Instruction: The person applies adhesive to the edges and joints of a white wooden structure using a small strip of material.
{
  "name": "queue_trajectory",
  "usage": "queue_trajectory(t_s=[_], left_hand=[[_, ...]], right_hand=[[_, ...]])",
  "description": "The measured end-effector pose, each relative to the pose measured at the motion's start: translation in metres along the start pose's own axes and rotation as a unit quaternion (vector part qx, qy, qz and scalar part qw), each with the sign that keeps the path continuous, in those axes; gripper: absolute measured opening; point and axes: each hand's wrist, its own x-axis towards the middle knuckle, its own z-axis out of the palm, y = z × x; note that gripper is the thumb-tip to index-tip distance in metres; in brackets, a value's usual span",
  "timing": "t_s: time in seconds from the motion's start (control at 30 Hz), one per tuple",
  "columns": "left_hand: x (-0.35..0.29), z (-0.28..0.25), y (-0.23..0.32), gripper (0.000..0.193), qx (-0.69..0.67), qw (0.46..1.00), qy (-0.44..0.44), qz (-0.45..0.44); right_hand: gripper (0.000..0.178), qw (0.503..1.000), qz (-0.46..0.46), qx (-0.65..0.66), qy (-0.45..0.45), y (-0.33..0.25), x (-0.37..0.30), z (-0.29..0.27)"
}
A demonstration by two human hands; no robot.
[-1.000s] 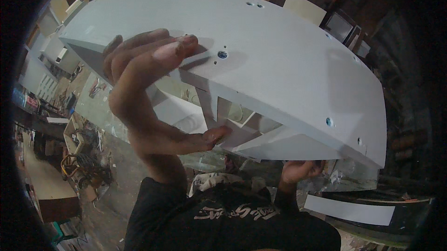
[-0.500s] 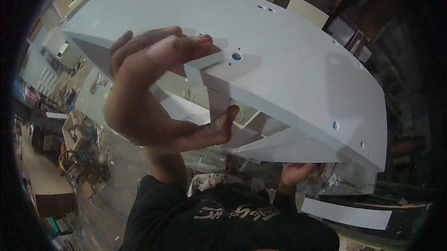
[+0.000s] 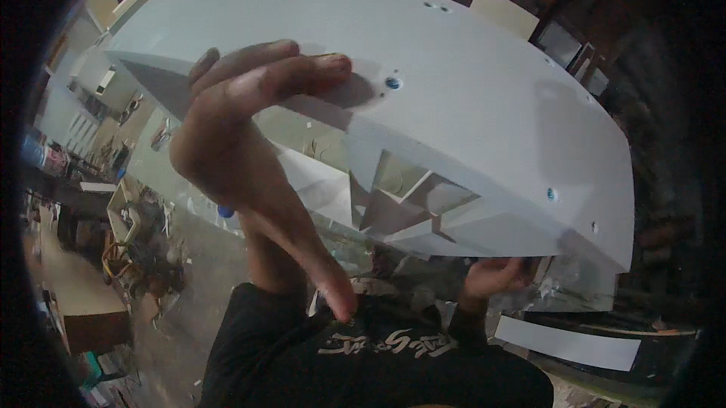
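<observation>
A large white board cabinet point(image 3: 484, 98) fills the middle, with a broad top panel and openings on its near side. Small drilled holes and round metal fittings point(image 3: 394, 83) dot the panel. My left hand point(image 3: 227, 132) rests its fingers on the panel's near edge, beside one fitting. Its thumb stretches down, well apart from the fingers, with nothing between them. Lower right, under the cabinet's near edge, my right hand point(image 3: 491, 279) has its fingers curled. A dark bit shows at those fingertips, but I cannot make out what they grip.
A narrow white strip point(image 3: 567, 342) lies on a dark surface at lower right. On the left are a brown-topped board point(image 3: 79, 279) and tangled cords point(image 3: 125, 264) on the littered floor. More boards and cabinets stand behind.
My left thumb has swung down and away from the cabinet's opening, widening the hand. The cabinet appears shifted slightly to the right. My right hand has stayed under the near edge.
</observation>
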Motion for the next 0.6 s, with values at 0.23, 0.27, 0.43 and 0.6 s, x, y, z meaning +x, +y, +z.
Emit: queue_trajectory(t_s=[0.23,0.27,0.43,0.6], left_hand=[[-0.013,0.013,0.023,0.067,-0.172,0.941,0.185,-0.225],[-0.016,0.023,0.034,0.086,-0.279,0.868,0.311,-0.267],[0.008,0.053,0.081,0.128,-0.473,0.738,0.455,-0.154],[0.015,0.039,0.103,0.123,-0.536,0.579,0.538,-0.297]], right_hand=[[0.025,0.970,-0.241,0.000,-0.020,-0.023,0.017,-0.026],[0.027,0.972,-0.215,0.090,-0.016,-0.039,0.015,-0.023],[0.039,0.959,-0.106,0.259,-0.042,-0.097,-0.035,0.051],[0.027,0.950,-0.079,0.071,-0.293,-0.116,-0.049,0.094]])
